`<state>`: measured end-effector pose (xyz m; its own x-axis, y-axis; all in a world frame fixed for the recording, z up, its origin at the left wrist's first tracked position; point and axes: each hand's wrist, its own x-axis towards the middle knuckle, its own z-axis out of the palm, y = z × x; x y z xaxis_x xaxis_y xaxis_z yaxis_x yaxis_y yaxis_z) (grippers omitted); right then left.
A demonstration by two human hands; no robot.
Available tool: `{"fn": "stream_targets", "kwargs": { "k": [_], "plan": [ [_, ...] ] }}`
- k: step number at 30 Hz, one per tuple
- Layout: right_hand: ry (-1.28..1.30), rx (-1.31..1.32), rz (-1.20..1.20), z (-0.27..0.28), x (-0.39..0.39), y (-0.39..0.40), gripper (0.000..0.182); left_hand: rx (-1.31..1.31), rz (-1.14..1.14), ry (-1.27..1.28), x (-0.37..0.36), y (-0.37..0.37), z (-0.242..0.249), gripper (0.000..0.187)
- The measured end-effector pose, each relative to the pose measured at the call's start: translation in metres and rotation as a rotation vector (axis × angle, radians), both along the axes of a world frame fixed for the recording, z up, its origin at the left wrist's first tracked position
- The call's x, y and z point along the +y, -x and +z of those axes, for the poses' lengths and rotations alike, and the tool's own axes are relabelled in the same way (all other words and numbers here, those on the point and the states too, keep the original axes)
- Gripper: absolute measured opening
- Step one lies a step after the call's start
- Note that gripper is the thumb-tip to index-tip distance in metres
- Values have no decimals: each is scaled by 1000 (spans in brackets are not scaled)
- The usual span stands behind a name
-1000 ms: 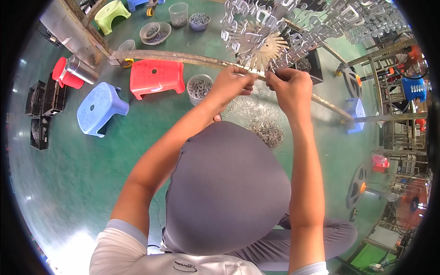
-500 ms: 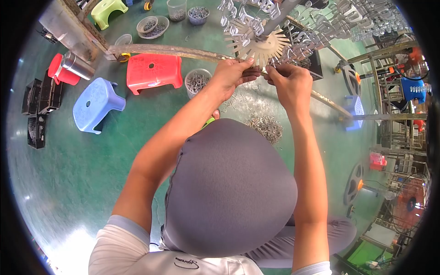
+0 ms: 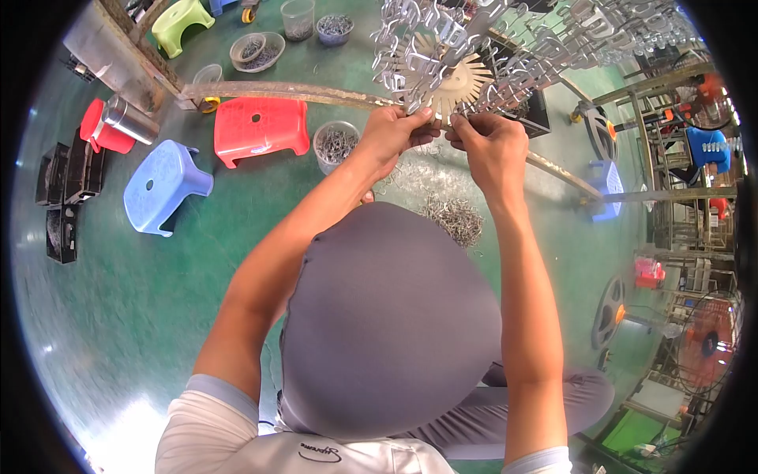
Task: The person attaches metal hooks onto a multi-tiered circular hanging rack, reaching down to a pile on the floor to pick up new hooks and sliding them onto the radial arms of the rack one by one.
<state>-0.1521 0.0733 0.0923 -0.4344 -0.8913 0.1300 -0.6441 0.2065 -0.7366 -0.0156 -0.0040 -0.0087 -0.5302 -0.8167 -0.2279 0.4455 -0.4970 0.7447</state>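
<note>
A pale slotted metal disc (image 3: 462,79) with radial teeth stands at the top centre, partly covered by hanging silvery metal clips (image 3: 399,55). My left hand (image 3: 388,141) is closed at the disc's lower left edge, its thumb laid along the near rim. On the lower right edge my right hand (image 3: 493,150) pinches with thumb and forefinger. The fingertips of both hands are close together, and whatever small part lies between them is too small to make out. Below the hands, a loose pile of small metal hooks (image 3: 454,221) lies on the green floor.
A rusty metal bar (image 3: 308,92) crosses just beyond my hands. Left of them stand a clear tub of metal parts (image 3: 337,144), a red stool (image 3: 264,130) and a blue stool (image 3: 167,186). More racks of clips (image 3: 584,47) hang at upper right; fans (image 3: 707,344) stand right.
The hanging clips have shifted and now cover more of the disc's left side. Both hands stay at the disc's edge, slightly lower left in view.
</note>
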Motion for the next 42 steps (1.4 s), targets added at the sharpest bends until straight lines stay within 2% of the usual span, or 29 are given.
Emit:
{"fn": "stream_targets", "kwargs": {
  "k": [2, 5, 17, 19, 22, 25, 29, 34, 38, 41, 42],
  "plan": [
    [-29, 41, 2, 8, 3, -6, 29, -3, -6, -9, 1, 0, 3, 22],
    [-7, -85, -39, 11, 6, -13, 27, -14, 0, 6, 6, 0, 9, 21],
    [43, 4, 38, 6, 9, -5, 28, 58, -74, 31, 1, 0, 0, 23],
    [61, 286, 44, 12, 17, -5, 29, 20, -103, 21, 4, -3, 8, 25],
    [297, 290, -117, 51, 30, -27, 30, 10, -109, -10, 4, -5, 6, 28],
    [624, 150, -159, 89, 29, -42, 39, 7, -102, -19, 4, -5, 6, 30],
    [722, 191, -141, 98, 12, -41, 42, 15, -72, -30, 3, -5, -2, 28],
    [752, 289, -185, 99, -5, -47, 36, 0, -35, -25, 5, -4, 7, 26],
    [626, 256, -155, 114, 1, -50, 29, 3, -23, -24, 6, -4, 9, 25],
    [507, 466, -234, 137, 23, -53, 27, -7, -6, -23, 8, -5, 12, 25],
    [535, 453, -281, 146, 27, -55, 26, -18, -1, -25, 9, -5, 14, 25]
  ]
}}
